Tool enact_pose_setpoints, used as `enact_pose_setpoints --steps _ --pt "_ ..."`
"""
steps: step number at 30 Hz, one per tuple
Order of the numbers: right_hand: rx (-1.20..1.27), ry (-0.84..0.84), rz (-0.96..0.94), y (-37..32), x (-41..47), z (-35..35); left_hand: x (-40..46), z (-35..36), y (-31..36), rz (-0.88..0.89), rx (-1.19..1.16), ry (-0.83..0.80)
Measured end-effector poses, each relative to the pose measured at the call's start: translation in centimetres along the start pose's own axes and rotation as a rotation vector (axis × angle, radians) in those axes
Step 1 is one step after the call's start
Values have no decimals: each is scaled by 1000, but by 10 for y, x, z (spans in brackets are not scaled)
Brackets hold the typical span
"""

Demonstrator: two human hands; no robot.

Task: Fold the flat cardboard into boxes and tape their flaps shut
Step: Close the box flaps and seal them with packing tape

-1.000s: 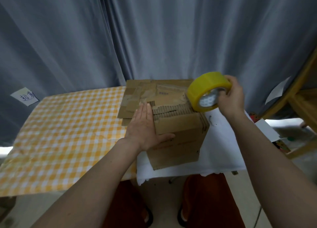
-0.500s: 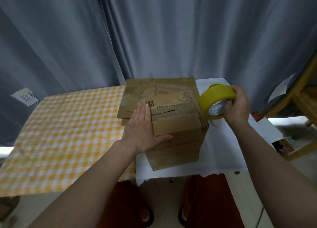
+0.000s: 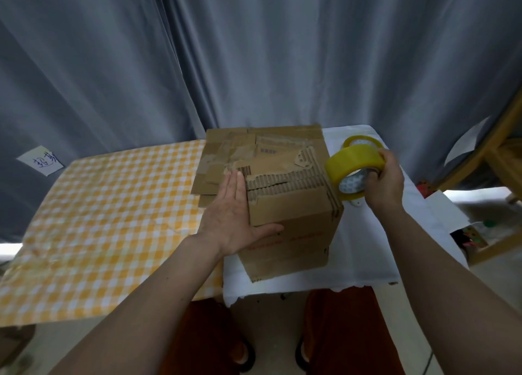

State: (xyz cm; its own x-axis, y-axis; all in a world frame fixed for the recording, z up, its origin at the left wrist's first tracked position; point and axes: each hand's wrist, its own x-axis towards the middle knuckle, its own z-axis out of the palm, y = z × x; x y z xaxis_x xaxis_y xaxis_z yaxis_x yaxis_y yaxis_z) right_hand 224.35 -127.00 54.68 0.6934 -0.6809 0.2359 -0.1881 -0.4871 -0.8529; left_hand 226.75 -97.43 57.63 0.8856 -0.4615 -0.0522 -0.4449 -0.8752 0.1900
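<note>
Taping step: left hand (image 3: 234, 219) lying flat, fingers released, pressing the flaps of the folded box (image 3: 285, 205) standing on the white cloth (image 3: 367, 250), while right hand (image 3: 384, 179) is gripping the yellow tape roll (image 3: 353, 165) at the box's right top edge; next, probably drawing tape across the seam.

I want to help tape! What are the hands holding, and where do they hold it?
The right hand grips the yellow tape roll around its rim. The left hand holds nothing; it lies flat on the cardboard box.
</note>
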Motion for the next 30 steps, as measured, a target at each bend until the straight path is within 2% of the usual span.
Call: enact_pose_setpoints --steps 7,9,12,13,16,19,22,26,28,30 --pt "309 -198 161 17 -15 -30 -5 -4 -9 35 -575 -68" --pt "368 -379 223 23 -20 -49 -2 -11 -9 83 -695 -59" --pt "504 -808 309 24 -29 -75 9 -26 -13 11 -914 -76" --pt "602 -880 356 23 -32 -80 12 -31 -14 -36 -953 -91" --pt "826 -893 494 22 -39 -86 20 -42 -13 -160 -952 -106" --pt "750 -1012 522 20 -46 -81 24 -40 -8 -305 -848 -65" --pt "722 -1112 547 14 -59 -72 27 -27 -5 -436 -918 112" --pt "657 -1227 524 1 -79 -61 26 -21 -3 -228 -875 281" --pt "610 -1314 480 -7 -90 -51 20 -16 0 -135 -987 242" --pt "611 -1354 424 -15 -100 -38 9 -7 4 -62 -1130 113"
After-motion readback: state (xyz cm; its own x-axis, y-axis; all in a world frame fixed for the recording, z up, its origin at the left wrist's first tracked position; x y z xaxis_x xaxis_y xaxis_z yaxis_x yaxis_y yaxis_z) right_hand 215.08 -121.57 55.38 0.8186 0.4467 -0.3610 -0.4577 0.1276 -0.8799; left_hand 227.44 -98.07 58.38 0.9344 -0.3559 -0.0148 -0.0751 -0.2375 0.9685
